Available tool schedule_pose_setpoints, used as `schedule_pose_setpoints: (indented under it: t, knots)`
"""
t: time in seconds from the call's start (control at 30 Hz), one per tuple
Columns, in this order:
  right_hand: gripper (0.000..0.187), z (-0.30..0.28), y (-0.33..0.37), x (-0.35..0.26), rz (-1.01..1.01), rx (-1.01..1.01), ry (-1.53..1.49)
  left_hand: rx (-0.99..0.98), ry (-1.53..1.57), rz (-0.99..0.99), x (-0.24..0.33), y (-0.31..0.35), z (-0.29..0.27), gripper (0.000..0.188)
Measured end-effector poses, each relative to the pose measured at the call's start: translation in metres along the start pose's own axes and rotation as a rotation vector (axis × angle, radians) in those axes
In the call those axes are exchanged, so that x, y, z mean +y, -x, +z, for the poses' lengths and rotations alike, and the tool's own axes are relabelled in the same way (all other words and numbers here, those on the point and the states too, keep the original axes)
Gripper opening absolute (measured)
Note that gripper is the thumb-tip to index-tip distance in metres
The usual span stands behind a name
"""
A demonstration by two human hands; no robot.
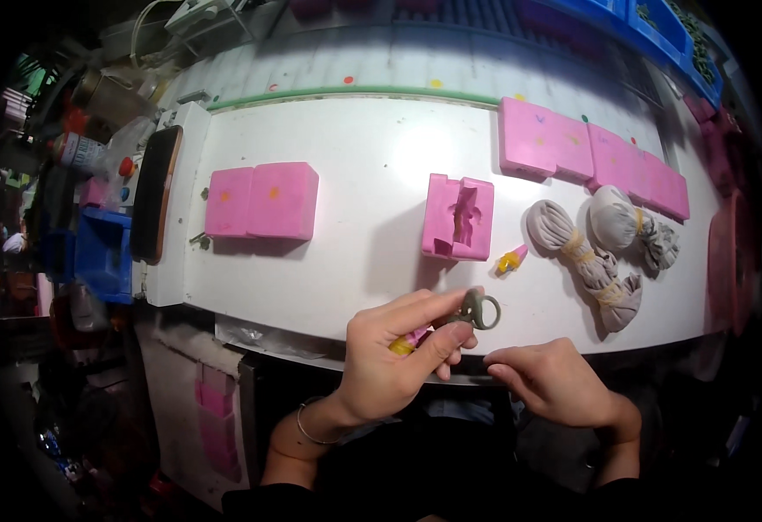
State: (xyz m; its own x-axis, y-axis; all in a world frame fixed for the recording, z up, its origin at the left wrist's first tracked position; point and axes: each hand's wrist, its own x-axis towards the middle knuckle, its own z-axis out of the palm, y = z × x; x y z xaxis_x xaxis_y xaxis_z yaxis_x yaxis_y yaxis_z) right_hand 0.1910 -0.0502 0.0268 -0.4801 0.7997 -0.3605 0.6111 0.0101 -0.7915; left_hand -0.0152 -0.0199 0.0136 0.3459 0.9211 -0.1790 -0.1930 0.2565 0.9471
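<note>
My left hand (397, 341) is closed, its thumb and forefinger pinching a dark green ring-shaped piece (484, 310) above the table's front edge. Tucked in the same hand is a small pink and yellow piece (405, 343), partly hidden by the fingers. My right hand (557, 379) is beside it, fingers curled and thumb pressed to the forefinger; whatever it may pinch is too small to see. Beyond the hands stands a pink mould block (459, 217) with a hollow showing in it. Another small pink and yellow piece (511, 259) lies right of that block.
Two pink blocks (261, 201) sit together at left on the white table (355, 252), and more pink blocks (591, 153) line the back right. Grey cloth bundles (585, 261) tied with bands lie at right. A phone (157, 193) rests on the left ledge, near a blue bin (103, 252).
</note>
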Motion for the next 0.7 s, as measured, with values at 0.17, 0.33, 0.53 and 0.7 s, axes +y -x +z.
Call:
schedule_pose_setpoints:
  t: [0.17,0.33,0.53,0.7]
  knots:
    - [0.012,-0.004,0.001,-0.008,-0.173,0.362,-0.082,0.007,-0.037,0.039,-0.001,0.0,0.0,0.023]
    - [0.021,-0.001,-0.008,-0.022,-0.272,0.63,-0.216,0.04,-0.286,0.21,0.003,0.001,0.002,0.023]
    - [0.016,0.007,-0.011,-0.018,-0.288,0.453,-0.574,0.053,-0.44,0.455,0.01,0.001,0.007,0.023]
    - [0.014,0.008,-0.009,-0.019,-0.26,0.352,-0.725,0.041,-0.445,0.565,0.008,0.004,0.006,0.024]
